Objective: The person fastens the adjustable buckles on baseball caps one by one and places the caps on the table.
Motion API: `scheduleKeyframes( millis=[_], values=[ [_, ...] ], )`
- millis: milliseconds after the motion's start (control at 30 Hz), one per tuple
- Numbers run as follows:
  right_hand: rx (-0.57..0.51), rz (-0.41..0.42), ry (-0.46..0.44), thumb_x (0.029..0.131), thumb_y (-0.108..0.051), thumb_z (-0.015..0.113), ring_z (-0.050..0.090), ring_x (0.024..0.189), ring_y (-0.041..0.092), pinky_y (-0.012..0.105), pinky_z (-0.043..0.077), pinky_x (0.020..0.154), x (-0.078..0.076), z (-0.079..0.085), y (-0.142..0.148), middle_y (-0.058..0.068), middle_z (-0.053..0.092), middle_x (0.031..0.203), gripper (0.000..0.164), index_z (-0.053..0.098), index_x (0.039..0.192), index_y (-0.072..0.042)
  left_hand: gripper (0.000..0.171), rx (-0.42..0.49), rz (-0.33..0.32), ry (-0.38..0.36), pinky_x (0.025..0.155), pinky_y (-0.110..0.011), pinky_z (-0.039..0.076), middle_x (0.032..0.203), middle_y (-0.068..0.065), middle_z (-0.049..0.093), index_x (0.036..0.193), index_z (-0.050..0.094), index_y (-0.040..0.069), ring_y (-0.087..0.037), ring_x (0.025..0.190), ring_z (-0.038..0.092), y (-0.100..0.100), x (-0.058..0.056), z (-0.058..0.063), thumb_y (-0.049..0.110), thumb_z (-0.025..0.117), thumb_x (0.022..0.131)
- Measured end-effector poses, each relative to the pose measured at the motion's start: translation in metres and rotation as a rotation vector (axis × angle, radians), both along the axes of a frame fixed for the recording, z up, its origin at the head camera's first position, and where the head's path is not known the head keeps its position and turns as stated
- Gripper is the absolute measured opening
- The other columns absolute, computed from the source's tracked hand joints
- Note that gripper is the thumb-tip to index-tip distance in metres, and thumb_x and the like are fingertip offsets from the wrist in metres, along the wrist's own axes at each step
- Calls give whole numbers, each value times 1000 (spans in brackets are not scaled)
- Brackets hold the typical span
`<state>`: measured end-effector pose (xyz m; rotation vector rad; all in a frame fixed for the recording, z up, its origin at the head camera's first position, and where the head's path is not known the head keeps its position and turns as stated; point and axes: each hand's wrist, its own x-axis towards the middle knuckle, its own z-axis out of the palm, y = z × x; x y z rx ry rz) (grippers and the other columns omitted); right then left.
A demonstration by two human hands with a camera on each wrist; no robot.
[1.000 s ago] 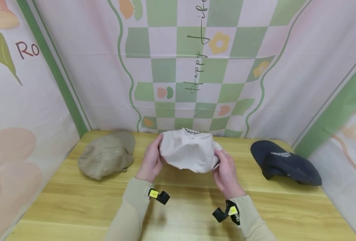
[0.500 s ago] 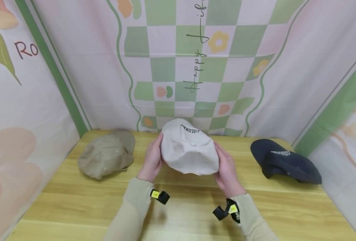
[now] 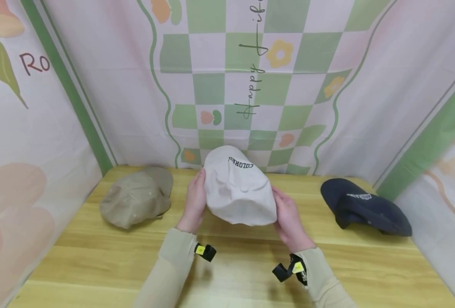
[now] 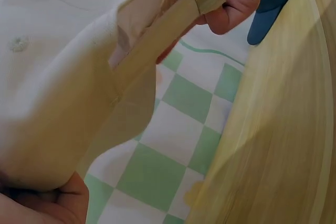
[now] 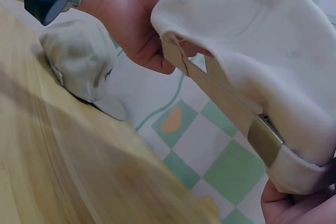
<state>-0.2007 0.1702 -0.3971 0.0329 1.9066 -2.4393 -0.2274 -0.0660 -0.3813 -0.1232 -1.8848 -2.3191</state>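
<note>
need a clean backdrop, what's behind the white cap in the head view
Behind the white cap are checkered cloth and wooden table; the cap hides part of their border.

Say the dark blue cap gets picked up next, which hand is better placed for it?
Probably the right hand: it is nearer the dark blue cap. The left hand is across the white cap from it. Both hold the white cap, so the right would have to release its grip first.
</note>
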Motion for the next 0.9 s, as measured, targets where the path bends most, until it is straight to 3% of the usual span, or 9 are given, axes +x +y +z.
scheduleKeyframes(
  millis=[233, 533, 767, 900],
  values=[
    [-27, -39, -11, 111, -24, 45, 60, 116, 14, 27, 52, 94, -2, 3, 1, 3, 54, 146, 44, 45, 153, -9, 49, -33, 61, -32, 109, -43, 40, 131, -16, 61, 140, 56, 0, -27, 121, 55, 1, 0, 1, 33, 32, 113],
    [-96, -21, 75, 111, -18, 43, 53, 127, 16, 26, 49, 99, -2, 5, 0, 3, 48, 152, 43, 45, 154, -10, 35, -114, 177, -51, 104, -45, 46, 131, -18, 63, 133, 62, -3, -30, 119, 59, 0, -5, 0, 20, 50, 109],
    [-50, -35, 112, 112, -16, 42, 44, 136, 15, 26, 44, 104, -1, 10, -4, -1, 42, 157, 45, 42, 157, -16, 34, -380, 168, 20, 103, -44, 48, 132, -15, 65, 133, 66, 1, -28, 122, 60, -6, -3, 2, 19, 53, 107],
    [103, -74, 157, 111, -16, 45, 40, 141, 13, 28, 41, 108, -2, 12, -7, -4, 44, 157, 43, 47, 154, -17, 35, -463, 132, 22, 107, -43, 45, 134, -11, 64, 135, 65, 5, -27, 126, 58, -9, -1, 4, 22, 52, 108]
  ],
)
